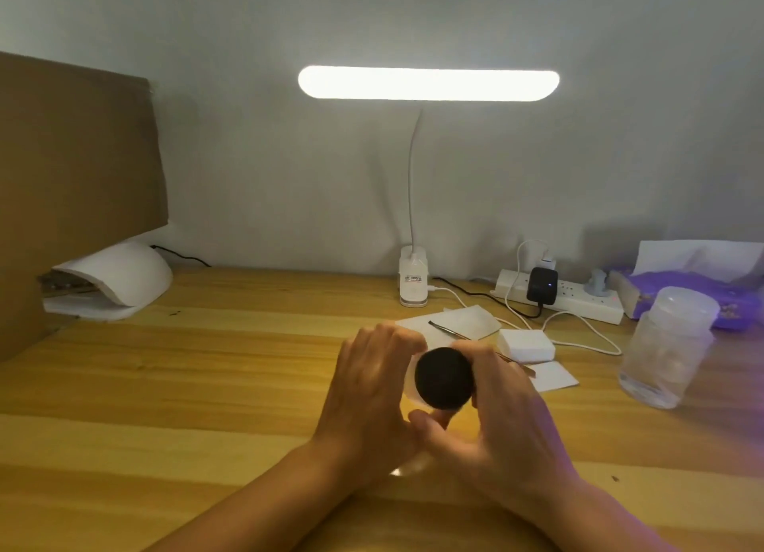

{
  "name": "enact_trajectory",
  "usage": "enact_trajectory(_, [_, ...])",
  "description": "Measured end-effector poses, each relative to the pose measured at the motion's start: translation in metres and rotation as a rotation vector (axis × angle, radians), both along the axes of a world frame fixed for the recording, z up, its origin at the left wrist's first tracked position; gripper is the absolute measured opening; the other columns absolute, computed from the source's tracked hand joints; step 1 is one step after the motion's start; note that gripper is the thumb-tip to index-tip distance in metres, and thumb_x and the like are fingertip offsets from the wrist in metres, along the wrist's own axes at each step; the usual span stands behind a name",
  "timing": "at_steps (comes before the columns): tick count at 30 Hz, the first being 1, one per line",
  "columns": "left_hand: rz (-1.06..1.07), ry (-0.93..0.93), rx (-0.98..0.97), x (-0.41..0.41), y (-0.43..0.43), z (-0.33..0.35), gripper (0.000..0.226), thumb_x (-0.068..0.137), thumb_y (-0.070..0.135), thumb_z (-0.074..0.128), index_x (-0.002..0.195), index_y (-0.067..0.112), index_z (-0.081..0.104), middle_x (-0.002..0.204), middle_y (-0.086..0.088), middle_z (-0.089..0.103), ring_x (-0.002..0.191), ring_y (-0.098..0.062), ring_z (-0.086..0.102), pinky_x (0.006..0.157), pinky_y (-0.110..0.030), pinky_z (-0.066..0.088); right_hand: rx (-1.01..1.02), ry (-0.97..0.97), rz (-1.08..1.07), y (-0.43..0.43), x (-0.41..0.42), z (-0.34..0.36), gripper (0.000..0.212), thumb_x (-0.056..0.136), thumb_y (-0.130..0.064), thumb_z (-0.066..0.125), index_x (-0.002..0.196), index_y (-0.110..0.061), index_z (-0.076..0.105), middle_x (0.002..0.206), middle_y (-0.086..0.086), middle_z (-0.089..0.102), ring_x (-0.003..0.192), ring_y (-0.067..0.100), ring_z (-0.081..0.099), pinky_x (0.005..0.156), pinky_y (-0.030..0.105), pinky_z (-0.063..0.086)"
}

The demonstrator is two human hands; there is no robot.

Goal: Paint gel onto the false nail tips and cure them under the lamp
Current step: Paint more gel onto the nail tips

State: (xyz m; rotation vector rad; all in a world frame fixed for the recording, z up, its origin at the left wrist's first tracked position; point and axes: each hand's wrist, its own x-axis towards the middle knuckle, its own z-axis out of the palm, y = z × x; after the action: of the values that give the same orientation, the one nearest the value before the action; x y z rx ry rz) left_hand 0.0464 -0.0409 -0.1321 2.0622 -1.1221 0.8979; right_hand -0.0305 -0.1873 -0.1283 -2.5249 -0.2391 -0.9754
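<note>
Black-capped bottle [444,378] between left hand [372,390] and right hand [512,423]

Matt black cap [443,378]; smooth wood table [206,369]; cardboard [78,159].

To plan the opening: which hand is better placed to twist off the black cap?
Right, probably: the right hand curls round the black cap; the left hand holds the pale bottle.

I see open desk [186,386] on my left, reaching back to the curing lamp [120,279] beside the cardboard [74,159]. On my right, a jar [665,349], a power strip [578,299] and a white block [525,345] crowd the way.
</note>
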Motion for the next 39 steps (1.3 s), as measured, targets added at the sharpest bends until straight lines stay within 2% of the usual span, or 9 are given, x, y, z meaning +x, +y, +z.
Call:
enact_trajectory(5, [0.007, 0.020, 0.095, 0.003, 0.007, 0.004, 0.046, 0.071, 0.049, 0.063, 0.107, 0.026, 0.046, 0.099, 0.001, 0.060, 0.087, -0.017, 0.053, 0.077, -0.026, 0.034, 0.023, -0.086, -0.044, -0.003, 0.003, 0.002, 0.050, 0.077, -0.076, 0.051, 0.106, -0.036, 0.043, 0.076, -0.022, 0.049, 0.063, 0.004, 0.053, 0.055, 0.023, 0.050])
enact_trajectory(9, [-0.102, 0.123, 0.140, 0.006, 0.009, 0.003, 0.047, 0.076, 0.053, 0.070, 0.111, 0.023, 0.059, 0.102, 0.009, 0.059, 0.094, -0.010, 0.051, 0.084, -0.025, 0.032, 0.048, -0.078, 0.052, -0.011, 0.003, 0.002, 0.047, 0.074, -0.054, 0.065, 0.113, -0.039, 0.043, 0.092, -0.024, 0.053, 0.077, 0.004, 0.057, 0.059, 0.023, 0.053])
enact_trajectory(13, [-0.114, 0.154, 0.066, 0.007, 0.011, 0.002, 0.050, 0.081, 0.061, 0.061, 0.110, 0.021, 0.057, 0.102, 0.009, 0.056, 0.092, -0.010, 0.050, 0.084, -0.028, 0.039, 0.210, -0.145, 0.130, -0.022, 0.000, 0.004, 0.044, 0.076, -0.036, 0.060, 0.115, -0.040, 0.039, 0.094, -0.021, 0.053, 0.081, 0.013, 0.059, 0.065, 0.032, 0.053])
enact_trajectory(16, [-0.029, 0.229, -0.047, 0.011, 0.012, 0.002, 0.053, 0.077, 0.060, 0.063, 0.111, 0.021, 0.053, 0.104, 0.007, 0.053, 0.093, -0.013, 0.049, 0.082, -0.030, 0.042, 0.334, -0.180, -0.022, -0.038, 0.002, 0.005, 0.049, 0.079, -0.031, 0.069, 0.109, -0.034, 0.030, 0.093, -0.014, 0.051, 0.084, 0.010, 0.060, 0.069, 0.021, 0.053])
enact_trajectory(21, [0.112, 0.644, -0.332, 0.029, 0.016, 0.003, 0.052, 0.075, 0.040, 0.079, 0.110, 0.028, 0.043, 0.112, 0.007, 0.049, 0.104, -0.014, 0.048, 0.081, -0.023, 0.045, 0.501, 0.111, -0.460, -0.074, 0.004, 0.004, 0.061, 0.078, -0.027, 0.076, 0.106, -0.024, 0.022, 0.103, 0.007, 0.048, 0.097, 0.031, 0.056, 0.082, 0.052, 0.050])
enact_trajectory(24, [0.123, 0.854, -0.403, 0.038, 0.019, 0.000, 0.054, 0.077, 0.030, 0.080, 0.115, 0.026, 0.041, 0.119, 0.002, 0.048, 0.107, -0.016, 0.051, 0.080, -0.028, 0.047, 0.368, 0.266, -0.675, -0.080, 0.003, 0.004, 0.061, 0.076, -0.039, 0.074, 0.098, -0.023, 0.019, 0.103, 0.005, 0.047, 0.108, 0.035, 0.048, 0.089, 0.046, 0.043])
enact_trajectory(29, [0.118, 0.821, -0.338, 0.038, 0.017, -0.004, 0.055, 0.079, 0.027, 0.080, 0.118, 0.025, 0.041, 0.123, 0.004, 0.046, 0.110, -0.016, 0.050, 0.084, -0.025, 0.045, 0.225, 0.469, -0.792, -0.083, 0.007, -0.003, 0.051, 0.082, -0.042, 0.065, 0.113, -0.017, 0.033, 0.124, 0.009, 0.043, 0.122, 0.030, 0.031, 0.095, 0.041, 0.029])
enact_trajectory(33, [0.098, 0.819, -0.320, 0.037, 0.017, -0.004, 0.056, 0.079, 0.027, 0.080, 0.118, 0.025, 0.040, 0.123, 0.004, 0.046, 0.111, -0.016, 0.051, 0.084, -0.026, 0.047, 0.096, 0.323, -0.679, -0.080, 0.008, 0.001, 0.031, 0.089, -0.031, 0.059, 0.119, -0.028, 0.054, 0.128, -0.001, 0.047, 0.120, 0.022, 0.034, 0.089, 0.037, 0.027])
enact_trajectory(39, [0.082, 0.792, -0.286, 0.036, 0.016, -0.005, 0.059, 0.078, 0.032, 0.080, 0.116, 0.026, 0.036, 0.119, 0.005, 0.045, 0.104, -0.010, 0.051, 0.076, -0.018, 0.045, -0.135, 0.442, -0.641, -0.077, 0.013, 0.005, 0.017, 0.095, -0.051, 0.047, 0.108, -0.043, 0.053, 0.111, -0.016, 0.052, 0.112, 0.011, 0.040, 0.083, 0.033, 0.028])
